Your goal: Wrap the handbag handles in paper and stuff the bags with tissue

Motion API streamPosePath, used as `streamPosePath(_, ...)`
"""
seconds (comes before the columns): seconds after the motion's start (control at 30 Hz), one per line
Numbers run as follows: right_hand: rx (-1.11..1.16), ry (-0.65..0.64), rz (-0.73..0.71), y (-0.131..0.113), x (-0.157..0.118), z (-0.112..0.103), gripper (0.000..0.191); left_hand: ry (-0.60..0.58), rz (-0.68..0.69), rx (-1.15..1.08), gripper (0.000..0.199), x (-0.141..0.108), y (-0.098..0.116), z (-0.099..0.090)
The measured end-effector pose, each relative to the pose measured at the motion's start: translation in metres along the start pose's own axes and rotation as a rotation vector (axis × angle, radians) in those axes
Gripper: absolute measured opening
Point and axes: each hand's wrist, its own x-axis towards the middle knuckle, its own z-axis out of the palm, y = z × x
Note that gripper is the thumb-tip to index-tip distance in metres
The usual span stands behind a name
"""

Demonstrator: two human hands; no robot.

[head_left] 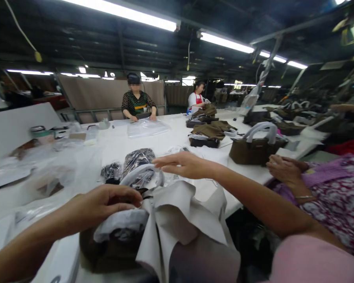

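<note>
we are holding our left hand (pixel 113 198) over the brown bag (pixel 106 255), fingers curling in with the thumb beneath; we cannot tell whether the tips are pinching anything. our right hand (pixel 188 165) is hovering palm down, fingers reaching out nearly straight and gripping nothing we can see. the bag is sitting just below our left hand, on our side of the table (pixel 112 147). white wrap (pixel 120 220) is already covering its near handle, and a second wrapped handle (pixel 140 169) is arching between our hands. below our right hand, pale cloth (pixel 177 200) is spreading in loose folds, so it is not lying tidy. beyond our right hand, another bag (pixel 247 151) is standing upright, its handles showing wrap.
</note>
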Motion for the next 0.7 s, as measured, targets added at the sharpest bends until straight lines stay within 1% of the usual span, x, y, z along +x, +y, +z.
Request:
streamPosePath(0.03, -0.076, 0.098, 0.095, 0.007, -0.036, -0.011, 0.043, -0.093, 0.044, 0.081, 0.035, 0.003, 0.010, -0.004)
streamPosePath(0.07, -0.145, 0.180, 0.207, 0.014, -0.074, -0.015, 0.046, -0.171, 0.094, 0.152, 0.054, 0.006, 0.022, -0.007)
streamPosePath(0.1, -0.191, 0.226, 0.327, 0.021, -0.114, -0.013, 0.051, -0.243, 0.140, 0.220, 0.074, 0.010, 0.036, -0.008)
streamPosePath(0.13, -0.207, 0.240, 0.449, 0.027, -0.152, -0.003, 0.060, -0.284, 0.182, 0.288, 0.091, 0.014, 0.051, -0.008)
streamPosePath(0.17, -0.182, 0.231, 0.557, 0.032, -0.186, 0.011, 0.070, -0.348, 0.215, 0.341, 0.102, 0.019, 0.065, -0.007)
streamPosePath(0.2, -0.105, 0.204, 0.648, 0.034, -0.215, 0.030, 0.077, -0.439, 0.235, 0.368, 0.106, 0.025, 0.079, -0.006)
streamPosePath(0.23, 0.001, 0.159, 0.712, 0.034, -0.237, 0.052, 0.081, -0.544, 0.253, 0.360, 0.107, 0.032, 0.090, -0.003)
streamPosePath(0.27, 0.109, 0.115, 0.747, 0.032, -0.253, 0.075, 0.083, -0.646, 0.271, 0.323, 0.105, 0.041, 0.099, -0.001)
streamPosePath(0.3, 0.202, 0.105, 0.738, 0.028, -0.262, 0.097, 0.087, -0.734, 0.284, 0.264, 0.102, 0.050, 0.106, 0.002)
streamPosePath(0.37, 0.374, 0.142, 0.671, 0.016, -0.264, 0.136, 0.090, -0.855, 0.279, 0.089, 0.088, 0.068, 0.108, 0.009)
streamPosePath(0.43, 0.532, 0.201, 0.591, 0.005, -0.253, 0.166, 0.093, -0.942, 0.240, -0.093, 0.067, 0.082, 0.101, 0.017)
streamPosePath(0.5, 0.677, 0.260, 0.549, -0.002, -0.237, 0.187, 0.098, -0.997, 0.192, -0.240, 0.052, 0.090, 0.087, 0.024)
streamPosePath(0.53, 0.738, 0.294, 0.545, -0.004, -0.229, 0.195, 0.100, -0.997, 0.162, -0.308, 0.048, 0.090, 0.079, 0.027)
streamPosePath(0.6, 0.843, 0.383, 0.551, -0.007, -0.216, 0.204, 0.102, -0.946, 0.089, -0.433, 0.044, 0.086, 0.064, 0.029)
streamPosePath(0.67, 0.963, 0.450, 0.548, -0.008, -0.206, 0.203, 0.095, -0.861, 0.021, -0.526, 0.039, 0.078, 0.050, 0.027)
streamPosePath(0.7, 1.027, 0.466, 0.535, -0.009, -0.202, 0.198, 0.087, -0.828, 0.003, -0.555, 0.037, 0.073, 0.045, 0.024)
